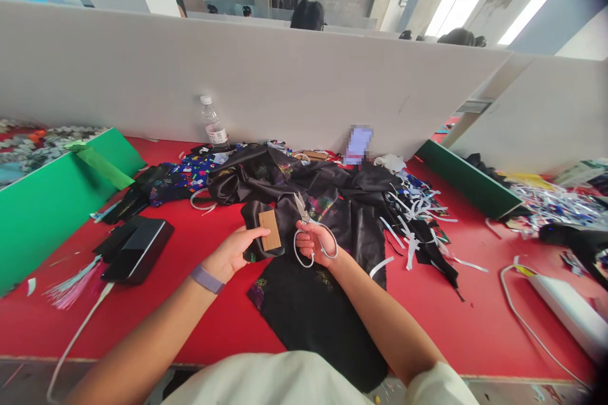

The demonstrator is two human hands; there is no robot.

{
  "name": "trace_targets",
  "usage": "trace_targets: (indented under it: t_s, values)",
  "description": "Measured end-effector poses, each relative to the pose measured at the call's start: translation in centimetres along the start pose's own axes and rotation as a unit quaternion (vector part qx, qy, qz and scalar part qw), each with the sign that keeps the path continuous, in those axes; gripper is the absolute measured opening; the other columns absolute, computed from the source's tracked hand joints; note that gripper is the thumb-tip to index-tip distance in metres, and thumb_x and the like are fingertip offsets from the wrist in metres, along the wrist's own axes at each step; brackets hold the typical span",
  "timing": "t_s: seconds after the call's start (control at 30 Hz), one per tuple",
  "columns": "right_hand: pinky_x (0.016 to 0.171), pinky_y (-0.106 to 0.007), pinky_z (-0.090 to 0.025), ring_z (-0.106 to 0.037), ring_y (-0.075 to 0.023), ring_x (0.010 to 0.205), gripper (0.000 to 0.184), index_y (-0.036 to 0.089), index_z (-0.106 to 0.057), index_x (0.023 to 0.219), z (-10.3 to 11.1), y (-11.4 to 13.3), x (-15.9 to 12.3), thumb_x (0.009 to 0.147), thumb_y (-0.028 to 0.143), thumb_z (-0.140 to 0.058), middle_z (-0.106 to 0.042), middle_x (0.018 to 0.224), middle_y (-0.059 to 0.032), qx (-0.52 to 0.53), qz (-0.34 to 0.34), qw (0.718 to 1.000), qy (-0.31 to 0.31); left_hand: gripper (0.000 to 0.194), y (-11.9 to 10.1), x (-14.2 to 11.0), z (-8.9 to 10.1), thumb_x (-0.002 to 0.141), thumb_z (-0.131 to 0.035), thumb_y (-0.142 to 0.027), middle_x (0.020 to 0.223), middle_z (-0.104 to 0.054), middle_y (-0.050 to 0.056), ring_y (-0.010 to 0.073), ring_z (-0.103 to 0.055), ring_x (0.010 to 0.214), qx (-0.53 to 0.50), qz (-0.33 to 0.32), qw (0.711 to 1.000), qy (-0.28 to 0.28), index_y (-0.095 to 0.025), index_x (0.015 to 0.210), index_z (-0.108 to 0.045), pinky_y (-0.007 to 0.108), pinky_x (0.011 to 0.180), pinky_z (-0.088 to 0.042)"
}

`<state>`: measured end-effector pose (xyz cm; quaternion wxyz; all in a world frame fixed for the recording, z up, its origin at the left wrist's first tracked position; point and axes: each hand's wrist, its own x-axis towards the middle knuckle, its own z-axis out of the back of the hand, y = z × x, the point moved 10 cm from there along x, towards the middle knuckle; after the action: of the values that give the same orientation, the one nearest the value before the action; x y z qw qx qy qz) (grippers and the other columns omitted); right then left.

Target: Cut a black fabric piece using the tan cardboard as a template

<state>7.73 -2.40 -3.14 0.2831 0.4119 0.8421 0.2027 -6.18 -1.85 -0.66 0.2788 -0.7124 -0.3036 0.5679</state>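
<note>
My left hand (237, 248) is closed, its thumb pressing a small flat wooden block (270, 230) onto a folded piece of black fabric (253, 215). In my right hand (314, 245) is a pair of scissors (304, 214) with white loop handles, the blades pointing up and away from me. My fingers pass through and around the loops. Beneath both hands spreads a larger black satiny cloth (318, 310) with colourful glittery patches; it hangs over the table's front edge. More of this dark cloth lies bunched beyond my hands.
A water bottle (215, 123) and a propped phone (358, 144) stand by the white partition (266, 76). Green dividers (61, 183) flank the red table (199, 323). A black device (137, 252) with a cable lies left, white strips (413, 221) and a white power strip (570, 310) right.
</note>
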Motion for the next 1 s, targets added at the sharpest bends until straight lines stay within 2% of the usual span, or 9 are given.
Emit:
trace_targets:
  t_s: [0.13,0.27,0.43,0.57,0.67,0.73,0.8,0.9,1.0]
  values:
    - [0.039,-0.016,-0.015,-0.026,-0.0042,0.041,0.035,0.022,-0.039,0.079,0.0,0.3,-0.1,0.067,0.029,-0.071,-0.035,0.054,0.0103,-0.052,0.02,0.998,-0.021,0.021,-0.1,-0.4,0.0,0.071,-0.071,-0.014,0.072,-0.074,0.01,0.0233,-0.071,0.06,0.017,-0.003,1.0,0.006,-0.012,0.091,-0.067,0.035,0.057,-0.061]
    - [0.039,-0.017,-0.025,-0.036,-0.0057,0.041,0.036,0.022,-0.043,0.081,0.0,1.6,-0.3,0.067,0.038,-0.072,-0.043,0.054,0.0094,-0.125,0.078,0.987,-0.072,0.031,-0.4,-0.6,-0.1,0.064,-0.077,-0.017,0.078,-0.075,0.011,0.0267,-0.073,0.069,0.045,-0.012,0.998,0.045,-0.012,0.092,-0.066,0.037,0.061,-0.061]
    - [0.051,-0.023,-0.043,-0.063,-0.0149,0.059,0.036,0.021,-0.051,0.092,-0.6,4.9,-1.2,0.07,0.041,-0.071,-0.065,0.069,0.0014,-0.232,0.172,0.947,-0.142,0.037,-1.5,-1.9,-0.1,0.059,-0.079,-0.019,0.083,-0.076,0.012,0.0275,-0.073,0.072,0.13,-0.008,0.987,0.098,-0.012,0.094,-0.068,0.038,0.061,-0.061]
    - [0.062,-0.025,-0.046,-0.066,-0.0174,0.074,0.032,0.022,-0.057,0.095,-2.3,8.0,-1.6,0.07,0.034,-0.073,-0.067,0.077,0.0016,-0.301,0.229,0.912,-0.16,0.042,-3.0,-3.2,-0.5,0.06,-0.08,-0.02,0.091,-0.077,0.011,0.0264,-0.073,0.079,0.174,-0.024,0.975,0.137,-0.014,0.1,-0.068,0.037,0.066,-0.061]
    - [0.071,-0.028,-0.047,-0.064,-0.0186,0.084,0.037,0.023,-0.06,0.096,-4.5,9.6,-0.7,0.065,0.029,-0.079,-0.065,0.081,0.0018,-0.366,0.243,0.889,-0.128,0.043,-3.6,-3.9,-0.5,0.059,-0.081,-0.021,0.097,-0.076,0.012,0.0261,-0.073,0.082,0.201,-0.023,0.969,0.144,-0.015,0.1,-0.068,0.034,0.067,-0.06]
    - [0.077,-0.029,-0.047,-0.062,-0.0193,0.09,0.041,0.023,-0.06,0.097,-6.6,9.7,0.4,0.063,0.029,-0.082,-0.066,0.087,0.0004,-0.42,0.231,0.875,-0.067,0.045,-3.8,-4.3,-0.7,0.058,-0.081,-0.02,0.096,-0.076,0.012,0.0263,-0.073,0.079,0.222,-0.018,0.963,0.154,-0.015,0.1,-0.068,0.033,0.066,-0.059]
    - [0.075,-0.029,-0.046,-0.06,-0.0179,0.084,0.043,0.021,-0.062,0.096,-8.0,9.4,1.4,0.06,0.029,-0.084,-0.066,0.085,0.0004,-0.445,0.202,0.872,-0.016,0.047,-4.0,-4.7,-1.0,0.057,-0.081,-0.019,0.093,-0.076,0.012,0.0268,-0.073,0.078,0.238,-0.016,0.956,0.172,-0.014,0.102,-0.069,0.033,0.065,-0.058]
    - [0.065,-0.024,-0.043,-0.054,-0.0132,0.07,0.045,0.017,-0.065,0.093,-8.8,8.5,2.6,0.055,0.027,-0.086,-0.06,0.072,0.0039,-0.458,0.157,0.875,0.032,0.051,-4.6,-5.2,-1.4,0.057,-0.08,-0.017,0.094,-0.076,0.011,0.0283,-0.073,0.083,0.258,-0.027,0.945,0.196,-0.015,0.106,-0.069,0.033,0.067,-0.058]
    - [0.056,-0.021,-0.037,-0.046,-0.0097,0.06,0.046,0.016,-0.064,0.095,-8.5,7.6,3.3,0.055,0.026,-0.085,-0.05,0.061,0.0083,-0.459,0.13,0.877,0.051,0.05,-5.0,-5.3,-1.5,0.058,-0.078,-0.016,0.098,-0.076,0.01,0.0286,-0.072,0.089,0.283,-0.042,0.935,0.212,-0.016,0.108,-0.07,0.032,0.07,-0.057]
